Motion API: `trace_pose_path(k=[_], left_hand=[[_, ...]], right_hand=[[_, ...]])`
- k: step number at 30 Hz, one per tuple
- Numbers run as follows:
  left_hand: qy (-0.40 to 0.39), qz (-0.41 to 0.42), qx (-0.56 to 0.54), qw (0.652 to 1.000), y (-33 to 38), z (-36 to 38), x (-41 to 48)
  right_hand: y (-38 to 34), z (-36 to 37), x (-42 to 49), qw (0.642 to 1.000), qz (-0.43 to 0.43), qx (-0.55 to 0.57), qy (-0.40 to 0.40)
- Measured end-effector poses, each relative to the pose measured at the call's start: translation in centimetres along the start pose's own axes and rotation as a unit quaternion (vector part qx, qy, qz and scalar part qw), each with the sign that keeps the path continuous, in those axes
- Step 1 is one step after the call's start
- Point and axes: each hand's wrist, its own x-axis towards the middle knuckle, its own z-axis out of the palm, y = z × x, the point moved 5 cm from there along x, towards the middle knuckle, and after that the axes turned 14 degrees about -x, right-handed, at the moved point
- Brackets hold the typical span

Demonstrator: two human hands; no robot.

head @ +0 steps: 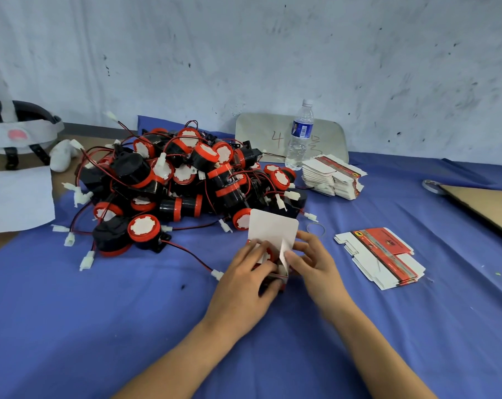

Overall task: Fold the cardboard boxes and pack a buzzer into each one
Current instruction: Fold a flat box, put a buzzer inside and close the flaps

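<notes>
A small cardboard box stands on the blue cloth between my hands, its white lid flap raised. A red and black buzzer shows inside its open top. My left hand grips the box from the left, fingers curled over the opening. My right hand pinches a white side flap at the box's right. A big heap of black and red buzzers with red-black wires lies behind. Flat red and white box blanks lie to the right, and a taller stack of blanks sits further back.
A water bottle stands behind the back stack, against a grey board. A loose rubber band lies by the box. A brown cardboard sheet and a tape roll are far right. A helmet and white paper are at left.
</notes>
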Motion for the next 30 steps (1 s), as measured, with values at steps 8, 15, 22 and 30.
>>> trace_pose_path(k=[8, 15, 22, 30], left_hand=[[0.034, -0.053, -0.109, 0.992, -0.1, -0.4, -0.1], [-0.002, 0.017, -0.038, 0.999, 0.4, 0.1, -0.1], [-0.060, 0.054, -0.080, 0.993, 1.6, 0.5, 0.0], [-0.036, 0.060, -0.093, 0.993, 1.6, 0.7, -0.1]], right_hand=[[0.1, 0.4, 0.2, 0.999, 0.004, -0.043, -0.009], [-0.5, 0.3, 0.1, 0.994, -0.050, -0.102, -0.006], [-1.9, -0.7, -0.7, 0.995, -0.071, 0.024, 0.068], [-2.0, -1.2, -0.7, 0.992, -0.089, -0.034, 0.087]])
